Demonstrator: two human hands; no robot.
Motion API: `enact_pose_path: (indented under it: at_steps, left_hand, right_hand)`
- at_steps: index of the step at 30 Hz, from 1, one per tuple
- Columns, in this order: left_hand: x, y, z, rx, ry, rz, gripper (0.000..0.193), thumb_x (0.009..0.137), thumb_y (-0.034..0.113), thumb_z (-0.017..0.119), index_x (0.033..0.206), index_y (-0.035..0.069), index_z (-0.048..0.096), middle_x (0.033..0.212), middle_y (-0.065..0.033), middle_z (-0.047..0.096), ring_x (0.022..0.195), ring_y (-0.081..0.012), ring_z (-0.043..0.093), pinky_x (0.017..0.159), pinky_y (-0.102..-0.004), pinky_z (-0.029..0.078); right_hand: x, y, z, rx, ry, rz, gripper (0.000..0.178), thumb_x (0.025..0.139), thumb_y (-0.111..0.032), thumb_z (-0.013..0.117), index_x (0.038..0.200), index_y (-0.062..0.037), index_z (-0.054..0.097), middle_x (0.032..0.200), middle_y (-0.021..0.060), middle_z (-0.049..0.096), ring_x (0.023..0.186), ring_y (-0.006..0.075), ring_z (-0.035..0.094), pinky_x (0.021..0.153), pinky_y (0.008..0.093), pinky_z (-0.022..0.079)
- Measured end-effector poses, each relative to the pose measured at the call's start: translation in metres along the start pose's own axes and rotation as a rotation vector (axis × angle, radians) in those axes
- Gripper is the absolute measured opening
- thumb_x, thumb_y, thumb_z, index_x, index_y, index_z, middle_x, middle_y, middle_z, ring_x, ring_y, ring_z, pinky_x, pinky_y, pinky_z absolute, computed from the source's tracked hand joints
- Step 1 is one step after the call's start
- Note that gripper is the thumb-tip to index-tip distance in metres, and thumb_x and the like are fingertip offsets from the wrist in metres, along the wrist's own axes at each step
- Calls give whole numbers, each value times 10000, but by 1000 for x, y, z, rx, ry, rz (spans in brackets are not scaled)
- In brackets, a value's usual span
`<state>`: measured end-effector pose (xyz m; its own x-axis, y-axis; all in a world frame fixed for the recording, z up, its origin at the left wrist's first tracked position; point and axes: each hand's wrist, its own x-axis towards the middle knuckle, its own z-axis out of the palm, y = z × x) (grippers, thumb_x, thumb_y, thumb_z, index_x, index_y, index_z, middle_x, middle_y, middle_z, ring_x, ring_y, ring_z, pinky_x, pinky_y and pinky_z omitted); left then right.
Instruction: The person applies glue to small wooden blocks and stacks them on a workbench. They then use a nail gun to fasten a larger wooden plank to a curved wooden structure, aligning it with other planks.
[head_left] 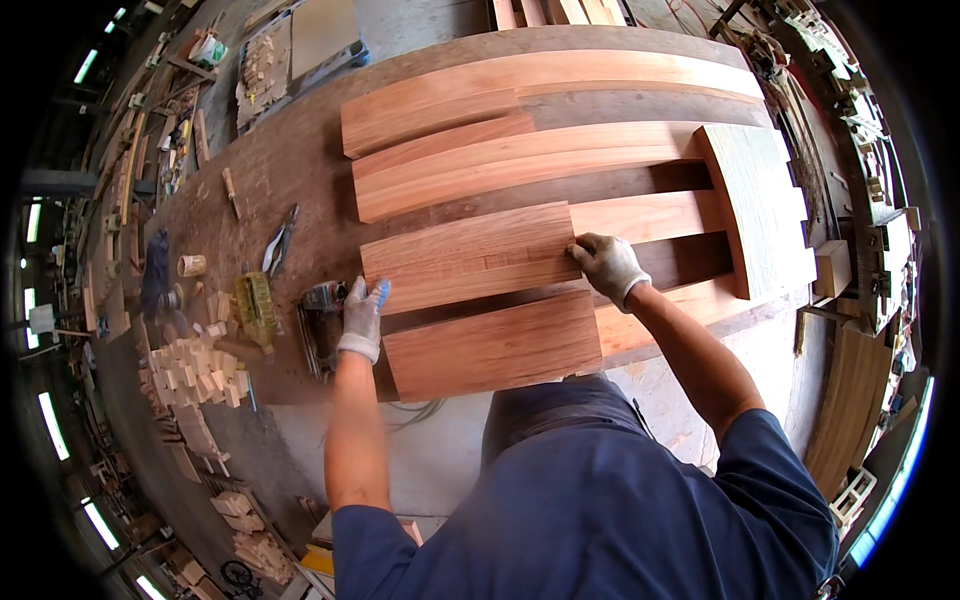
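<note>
Both my hands wear whitish work gloves. A short reddish wooden board [470, 258] lies between them, over longer boards on the workbench. My left hand [362, 315] grips its left end near the front corner. My right hand [610, 268] is closed on its right end, fingers at the edge. Nearer to me, a second short board [495, 345] lies alongside with a gap between the two. Beyond them stretch a long plank [530, 160] and another long plank [550, 72]. A wide greyish board [755, 210] lies across the planks' right ends.
A nail gun [325, 297] rests just left of my left hand. Pliers [281, 243], a clear yellowish bottle [256, 310] and a pile of small wood blocks [197, 372] are farther left on the brown workbench [300, 170]. A small tub [192, 265] stands behind the blocks.
</note>
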<state>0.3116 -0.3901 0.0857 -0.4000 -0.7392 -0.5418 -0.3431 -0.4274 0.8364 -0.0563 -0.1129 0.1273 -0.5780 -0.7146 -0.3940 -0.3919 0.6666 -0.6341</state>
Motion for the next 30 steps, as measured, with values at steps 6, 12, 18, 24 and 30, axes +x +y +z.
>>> enact_pose_path:
  at_steps: [6, 12, 18, 24, 30]
  left_hand:
    - [-1, 6, 1, 223, 92, 94, 570, 1070, 194, 742, 1553, -51, 563, 1446, -110, 693, 1284, -200, 654, 1086, -328, 492]
    - [3, 2, 1, 460, 232, 140, 564, 1032, 229, 781, 1454, -114, 629, 1386, -210, 749, 1216, -211, 695, 1064, -317, 512]
    - [-2, 17, 9, 417, 243, 21, 662, 1023, 175, 810, 1550, -120, 538, 1520, -190, 659, 1301, -210, 663, 1070, -314, 524]
    - [8, 2, -2, 392, 231, 45, 633, 1012, 186, 825, 1526, -95, 585, 1442, -138, 716, 1205, -173, 681, 1008, -293, 532]
    - [0, 17, 5, 377, 152, 9, 607, 1009, 196, 828, 1498, -93, 613, 1411, -131, 733, 1180, -171, 683, 1016, -295, 527]
  right_hand:
    - [-12, 0, 2, 69, -55, 90, 473, 1054, -451, 675, 1223, -32, 814, 1121, 242, 799, 1072, 386, 776, 967, 449, 593]
    - [-15, 0, 10, 31, -75, 160, 482, 1046, -480, 686, 1136, -34, 846, 1032, 254, 802, 990, 404, 787, 915, 469, 604]
    - [-13, -3, 6, 61, -123, 218, 487, 1049, -490, 690, 1139, -38, 845, 1033, 259, 801, 982, 407, 785, 905, 474, 600]
    - [-15, -3, 9, 71, -118, 240, 481, 1047, -500, 693, 1150, -56, 847, 1031, 254, 803, 992, 397, 787, 906, 471, 599]
    - [-14, 1, 7, 73, -129, 255, 474, 1045, -501, 698, 1152, -66, 850, 1022, 238, 810, 978, 389, 788, 903, 466, 600]
